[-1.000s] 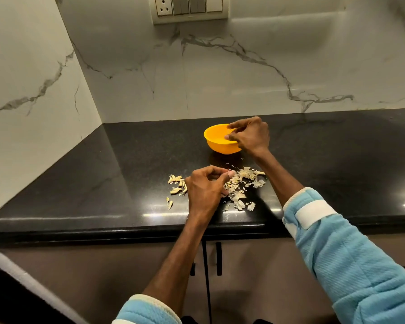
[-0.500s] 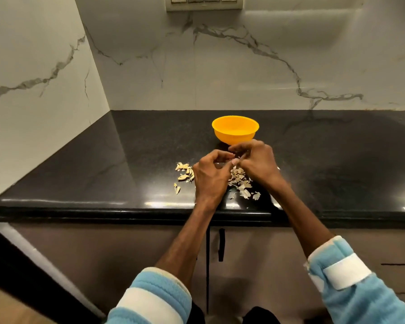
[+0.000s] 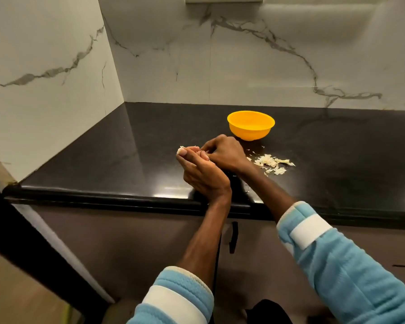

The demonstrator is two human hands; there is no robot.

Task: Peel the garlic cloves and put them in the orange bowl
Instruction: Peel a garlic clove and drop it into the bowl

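Orange bowl [image 3: 250, 133] near garlic peels [image 3: 270, 161]

The left hand [image 3: 205, 176] is raised back-up, its bare forearm [image 3: 206, 232] running straight up from a light-blue fleece sleeve with a white band [image 3: 178, 298]. Its fingertips [image 3: 185, 152] are bunched and pinch a small pale piece [image 3: 180, 150] (clove or skin, too small to tell). The right hand [image 3: 226, 153] comes in from the right, knuckles up, fingers curled down and touching the left hand's fingers; what they grip is hidden. The right forearm [image 3: 264, 188] slants across, its matching blue sleeve [image 3: 337, 258] pushed up past the wrist.
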